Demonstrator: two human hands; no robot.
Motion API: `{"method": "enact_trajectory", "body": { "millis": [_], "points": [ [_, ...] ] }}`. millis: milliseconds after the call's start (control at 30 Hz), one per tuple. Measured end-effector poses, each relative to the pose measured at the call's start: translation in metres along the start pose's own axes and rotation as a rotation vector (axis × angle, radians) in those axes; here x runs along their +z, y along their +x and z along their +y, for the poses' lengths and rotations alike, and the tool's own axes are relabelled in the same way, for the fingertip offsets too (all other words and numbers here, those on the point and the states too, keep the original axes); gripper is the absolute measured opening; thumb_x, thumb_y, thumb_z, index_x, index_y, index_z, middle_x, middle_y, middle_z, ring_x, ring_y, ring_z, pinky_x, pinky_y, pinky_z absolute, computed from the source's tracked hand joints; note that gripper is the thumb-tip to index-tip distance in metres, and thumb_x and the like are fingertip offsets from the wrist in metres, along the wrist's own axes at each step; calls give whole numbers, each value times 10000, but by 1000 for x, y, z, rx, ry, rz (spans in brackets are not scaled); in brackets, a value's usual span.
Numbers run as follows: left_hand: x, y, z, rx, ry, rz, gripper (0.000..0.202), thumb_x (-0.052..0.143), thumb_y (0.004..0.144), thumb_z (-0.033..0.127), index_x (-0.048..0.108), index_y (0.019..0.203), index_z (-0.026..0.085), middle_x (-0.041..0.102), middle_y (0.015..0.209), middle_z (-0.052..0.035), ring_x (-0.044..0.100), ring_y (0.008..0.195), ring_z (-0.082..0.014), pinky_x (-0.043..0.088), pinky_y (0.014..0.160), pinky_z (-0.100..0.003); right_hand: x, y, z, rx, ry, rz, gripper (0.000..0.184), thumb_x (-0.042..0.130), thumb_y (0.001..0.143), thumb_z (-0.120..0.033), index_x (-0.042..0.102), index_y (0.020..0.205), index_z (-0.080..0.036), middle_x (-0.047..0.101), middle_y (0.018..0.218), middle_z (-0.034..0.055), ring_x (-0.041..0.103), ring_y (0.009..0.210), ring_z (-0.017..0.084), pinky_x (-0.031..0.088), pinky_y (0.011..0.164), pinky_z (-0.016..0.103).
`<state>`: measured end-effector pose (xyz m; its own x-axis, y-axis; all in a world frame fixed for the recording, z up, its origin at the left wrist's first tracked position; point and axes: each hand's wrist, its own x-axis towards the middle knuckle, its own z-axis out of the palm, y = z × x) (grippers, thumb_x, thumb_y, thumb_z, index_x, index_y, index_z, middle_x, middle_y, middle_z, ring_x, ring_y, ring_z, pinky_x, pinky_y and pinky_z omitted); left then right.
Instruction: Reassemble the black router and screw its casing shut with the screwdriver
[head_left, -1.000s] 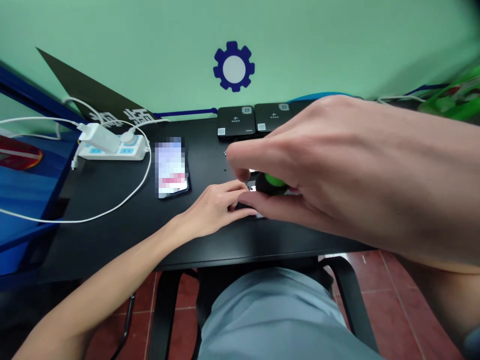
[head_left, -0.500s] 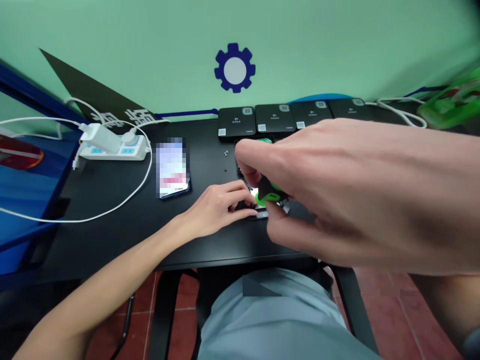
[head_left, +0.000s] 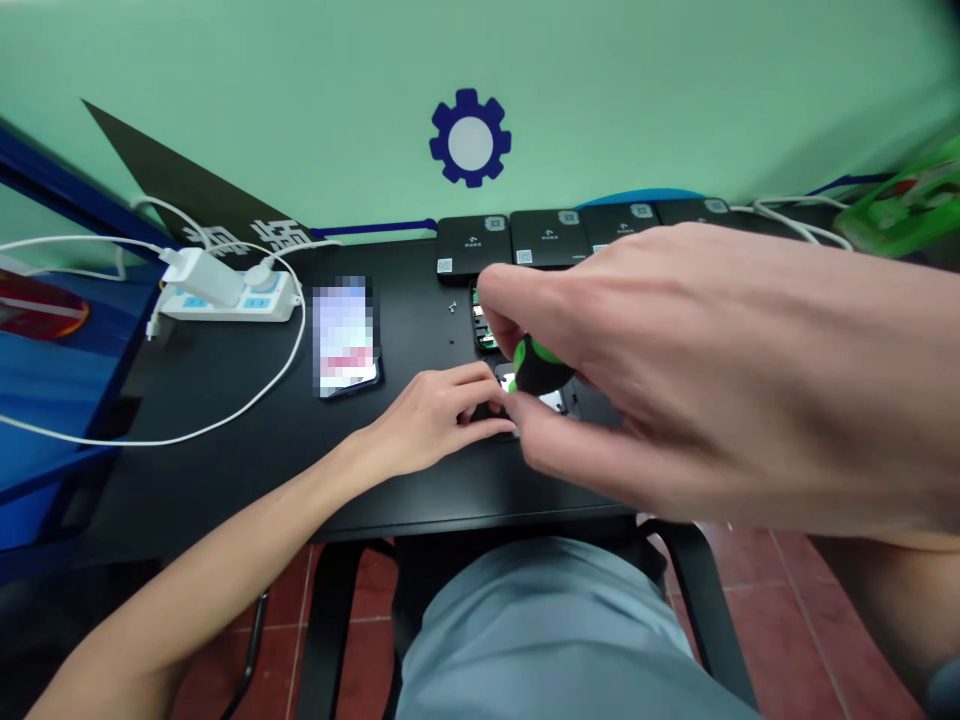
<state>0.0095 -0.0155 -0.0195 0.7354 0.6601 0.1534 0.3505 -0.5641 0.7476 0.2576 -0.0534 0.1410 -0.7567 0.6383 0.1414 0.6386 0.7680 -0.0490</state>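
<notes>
My right hand is closed around a black and green screwdriver, its thumb and index finger at the handle. The tip is hidden behind the hand. Under it lies a dark casing part with a silvery plate, mostly covered by my hands. At its left edge, my left hand grips it between thumb and fingers. Just behind, a black half-shell with a green circuit board shows partly. Small silver screws lie to its left, with a tiny dark piece nearer me.
Several flat black boxes line the wall. Left of my hands lies a phone with a lit, blurred screen. A white power strip with cables sits farther left on the black table. A green basket stands far right.
My right hand has shifted slightly up and turned, tilting the screwdriver handle. More of the circuit board and silvery plate now shows. My left hand has stayed put.
</notes>
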Motion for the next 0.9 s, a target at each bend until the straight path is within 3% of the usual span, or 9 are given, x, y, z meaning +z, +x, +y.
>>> {"method": "enact_trajectory", "body": {
  "millis": [133,267,333,433,600,800,900],
  "points": [
    [-4,1,4,112,44,-38,160,652,1075,298,777,1062,199,744,998,-44,614,661,-132,519,658,-286,-3,1,0,-22,61,-23,265,408,1101,-432,543,958,-254,557,761,-10,415,610,198,255,686,425],
    [-3,1,3,158,33,-4,159,663,1082,313,775,1076,201,742,982,-35,617,656,-128,513,648,-274,-2,-2,4,-32,87,-30,360,372,1140,-486,573,1244,-206,657,932,24,526,728,207,266,699,408],
    [-2,0,1,160,29,2,156,685,1076,329,777,1081,203,742,980,-32,623,662,-127,518,651,-274,-1,-4,7,-37,63,-21,372,363,1150,-491,565,1289,-212,687,1051,43,547,769,209,246,688,414],
    [0,-1,-2,129,43,12,127,741,1045,325,783,1073,209,744,972,-24,634,670,-129,527,654,-272,-1,-6,11,-39,5,7,325,362,1165,-462,599,1153,-239,691,1156,44,493,715,192,208,668,428],
    [3,-2,-4,106,79,27,140,797,1008,350,798,1086,234,769,1047,-24,637,667,-121,546,673,-275,2,-3,17,-17,-27,3,382,406,1153,-456,581,867,-273,597,831,5,390,631,201,182,659,437],
    [3,-3,-3,92,83,30,156,793,1007,367,806,1081,230,776,1067,-34,645,660,-123,556,666,-276,4,1,17,64,-2,-1,431,371,1115,-622,495,864,-295,597,789,24,439,636,232,240,655,447],
    [2,-2,-4,95,83,24,163,780,1015,363,802,1093,221,778,1067,-41,651,668,-130,562,671,-279,3,-1,14,66,9,-3,419,347,1117,-622,455,876,-297,589,815,20,433,646,228,249,655,440]
  ]
}}
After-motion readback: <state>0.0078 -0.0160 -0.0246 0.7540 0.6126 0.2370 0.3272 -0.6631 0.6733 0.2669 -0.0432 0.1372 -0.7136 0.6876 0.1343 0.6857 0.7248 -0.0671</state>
